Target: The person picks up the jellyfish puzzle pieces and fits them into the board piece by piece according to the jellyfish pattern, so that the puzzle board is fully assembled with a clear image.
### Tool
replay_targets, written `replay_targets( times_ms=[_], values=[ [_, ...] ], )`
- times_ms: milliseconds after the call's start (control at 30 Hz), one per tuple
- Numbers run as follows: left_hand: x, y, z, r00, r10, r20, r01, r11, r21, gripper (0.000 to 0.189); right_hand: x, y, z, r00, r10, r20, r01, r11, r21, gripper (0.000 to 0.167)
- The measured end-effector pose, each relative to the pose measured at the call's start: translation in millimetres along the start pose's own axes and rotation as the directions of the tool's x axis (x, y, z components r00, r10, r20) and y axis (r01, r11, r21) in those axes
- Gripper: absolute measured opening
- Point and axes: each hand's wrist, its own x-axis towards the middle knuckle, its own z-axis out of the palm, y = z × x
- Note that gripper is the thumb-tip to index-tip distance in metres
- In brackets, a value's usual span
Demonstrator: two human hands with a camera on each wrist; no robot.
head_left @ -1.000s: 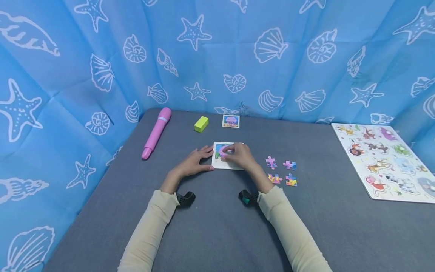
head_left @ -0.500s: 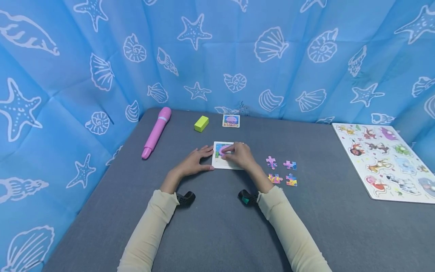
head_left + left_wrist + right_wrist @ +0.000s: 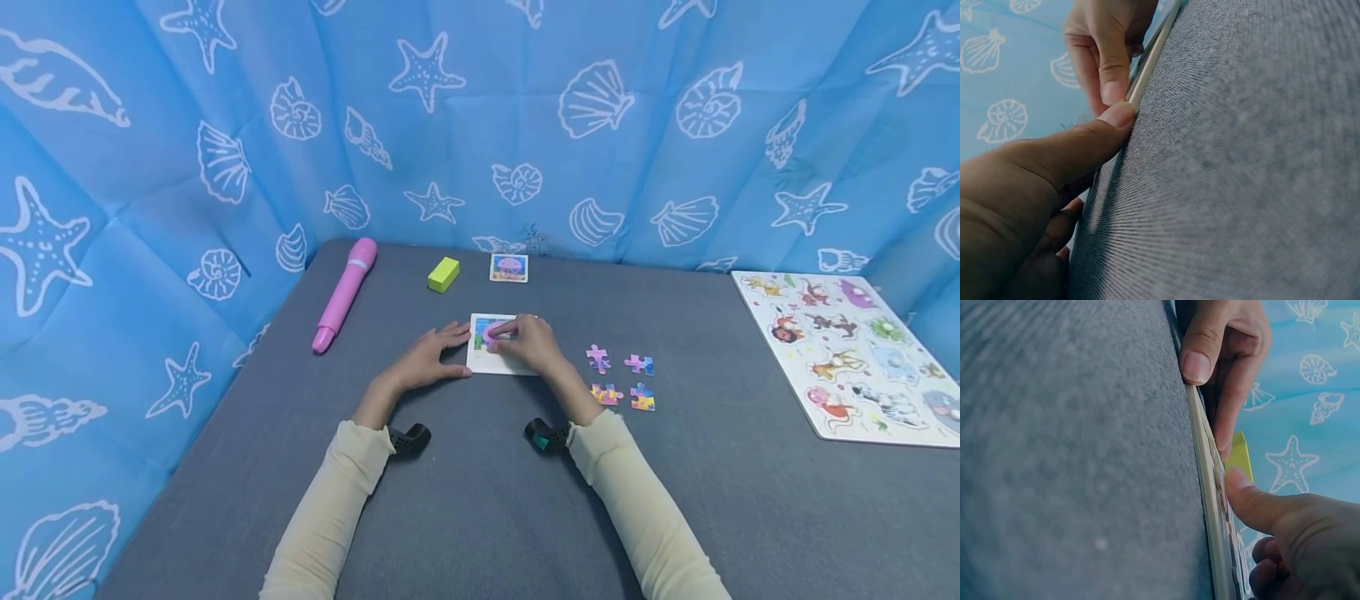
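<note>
A small white-framed jigsaw board (image 3: 489,365) lies flat on the grey table in the head view. Blue, green and pink puzzle pieces show at its left side. My left hand (image 3: 423,360) rests at the board's left edge, fingers spread, thumb at the near left corner. Over the board, my right hand (image 3: 531,342) has thumb and fingertips on a pink jigsaw piece (image 3: 489,331), which it seems to pinch. That hand hides the board's right part. Both wrist views show the fingertips at the board's thin edge (image 3: 1205,469). Several loose jigsaw pieces (image 3: 598,358) lie to the right.
A jellyfish picture card (image 3: 509,267) lies at the back, beside a yellow-green block (image 3: 444,274). On the left is a pink microphone-shaped stick (image 3: 345,296). A white animal puzzle board (image 3: 855,358) lies far right. A blue seashell curtain (image 3: 480,125) hangs behind the table.
</note>
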Motion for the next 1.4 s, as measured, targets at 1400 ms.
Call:
replay_targets(
  times_ms=[1400],
  values=[
    [8.2,7.7,9.2,0.996,0.068,0.051,-0.066,0.997,-0.036,0.067,-73.7,105.3,-110.4,0.983,0.142,0.114,-0.143,0.99,0.001,0.036]
  ],
)
